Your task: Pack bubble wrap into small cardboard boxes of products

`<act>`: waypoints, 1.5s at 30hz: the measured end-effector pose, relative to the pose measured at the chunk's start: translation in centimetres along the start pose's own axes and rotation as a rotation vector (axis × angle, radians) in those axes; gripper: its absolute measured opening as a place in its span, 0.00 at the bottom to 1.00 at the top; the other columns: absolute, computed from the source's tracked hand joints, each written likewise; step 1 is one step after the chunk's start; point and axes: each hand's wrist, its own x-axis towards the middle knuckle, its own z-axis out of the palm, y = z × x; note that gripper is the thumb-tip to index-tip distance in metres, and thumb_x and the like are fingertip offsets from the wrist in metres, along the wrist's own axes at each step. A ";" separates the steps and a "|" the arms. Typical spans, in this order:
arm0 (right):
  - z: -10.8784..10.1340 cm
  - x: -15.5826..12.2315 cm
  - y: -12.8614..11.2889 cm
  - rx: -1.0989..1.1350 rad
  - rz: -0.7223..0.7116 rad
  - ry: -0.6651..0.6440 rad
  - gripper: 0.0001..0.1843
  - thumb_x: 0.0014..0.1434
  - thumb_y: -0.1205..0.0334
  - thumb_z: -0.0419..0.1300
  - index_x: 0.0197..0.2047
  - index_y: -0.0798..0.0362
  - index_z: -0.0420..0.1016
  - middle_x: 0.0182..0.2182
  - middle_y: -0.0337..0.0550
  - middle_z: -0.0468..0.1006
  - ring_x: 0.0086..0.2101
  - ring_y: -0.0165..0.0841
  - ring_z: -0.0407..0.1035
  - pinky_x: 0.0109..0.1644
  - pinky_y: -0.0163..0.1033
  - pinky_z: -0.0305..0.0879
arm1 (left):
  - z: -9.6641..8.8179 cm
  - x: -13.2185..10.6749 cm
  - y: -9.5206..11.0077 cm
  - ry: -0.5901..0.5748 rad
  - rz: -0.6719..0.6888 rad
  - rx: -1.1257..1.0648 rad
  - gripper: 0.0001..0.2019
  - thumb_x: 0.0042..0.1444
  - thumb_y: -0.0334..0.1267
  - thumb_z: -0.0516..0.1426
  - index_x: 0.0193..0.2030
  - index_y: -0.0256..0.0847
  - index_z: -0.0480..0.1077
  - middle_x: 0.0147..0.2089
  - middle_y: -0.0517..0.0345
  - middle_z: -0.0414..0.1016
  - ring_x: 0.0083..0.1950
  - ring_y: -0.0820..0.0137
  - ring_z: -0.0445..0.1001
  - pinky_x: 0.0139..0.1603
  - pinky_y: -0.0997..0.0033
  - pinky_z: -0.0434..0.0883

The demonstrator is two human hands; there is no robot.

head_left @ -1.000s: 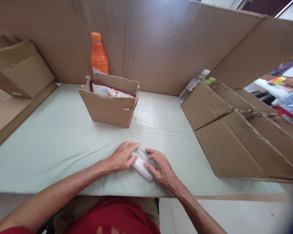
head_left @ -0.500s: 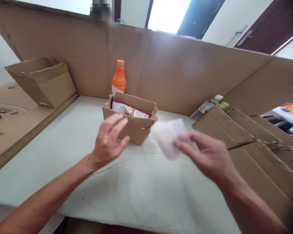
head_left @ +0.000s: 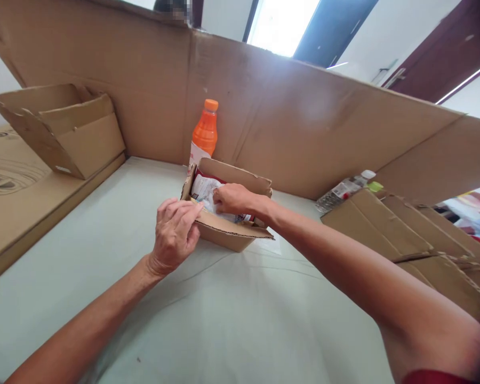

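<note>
A small open cardboard box (head_left: 228,238) stands on the pale table, its near wall pressed outward. My left hand (head_left: 176,234) is closed over the left part of that wall's upper edge. Inside the box, my right hand (head_left: 234,198) reaches down with curled fingers against a white printed packet (head_left: 202,188) with dark red edging. Whitish material shows under these fingers, but I cannot make out what they hold. Just behind the box stands an orange bottle (head_left: 205,130), its lower part hidden by the box.
A cardboard partition (head_left: 304,128) closes off the back. Another open box (head_left: 92,141) sits on a large flat carton (head_left: 20,202) at left. To the right are several cardboard boxes (head_left: 376,226) and a tilted clear bottle (head_left: 344,192). A person's head shows above the partition.
My right hand has moved left into the box; the white soft piece it held is no longer clearly visible. My left hand has closed on the box wall, which now leans outward.
</note>
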 end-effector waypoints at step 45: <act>18.8 -16.8 -5.8 1.330 0.461 0.628 0.30 0.57 0.38 0.66 0.54 0.48 0.71 0.54 0.52 0.79 0.43 0.42 0.80 0.45 0.44 0.78 | -8.1 -10.8 3.6 -0.432 -0.798 -0.605 0.65 0.46 0.48 0.72 0.79 0.49 0.32 0.78 0.37 0.47 0.74 0.43 0.58 0.71 0.39 0.65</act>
